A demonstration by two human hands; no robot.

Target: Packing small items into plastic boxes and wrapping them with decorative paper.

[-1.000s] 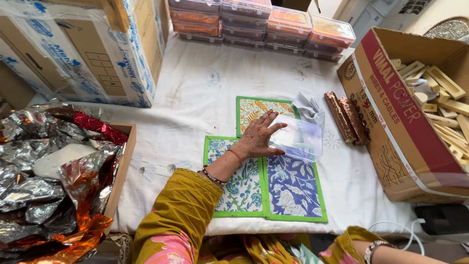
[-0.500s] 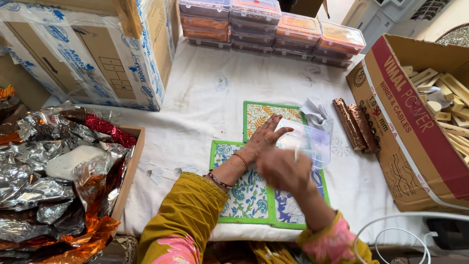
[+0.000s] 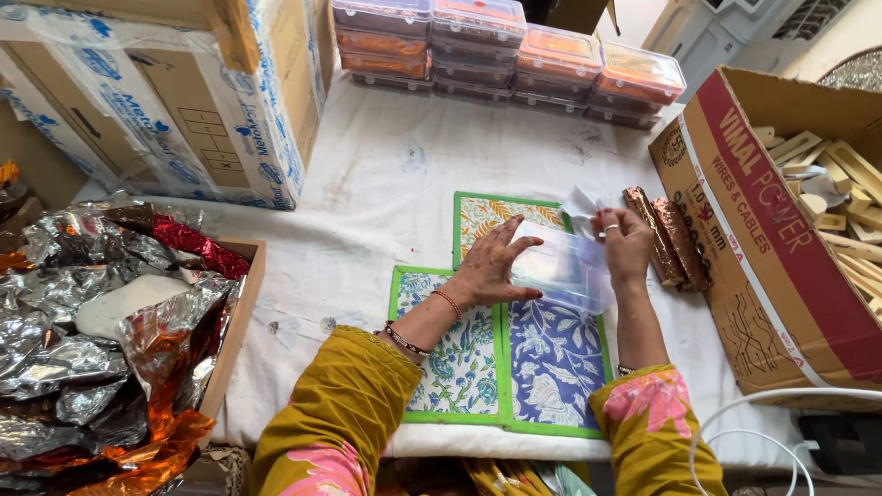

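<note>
the left hand is pressing flat and the right hand is pinching the clear plastic box over the printed mats, best kept steady and level.

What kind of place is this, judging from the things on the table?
Probably a small packing workspace, perhaps at home: stacked lidded plastic boxes, a cardboard carton of wooden pieces, crumpled foil wrapping, and a cloth-covered table.

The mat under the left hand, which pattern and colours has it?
Blue-green floral print, green border; head view.
</note>
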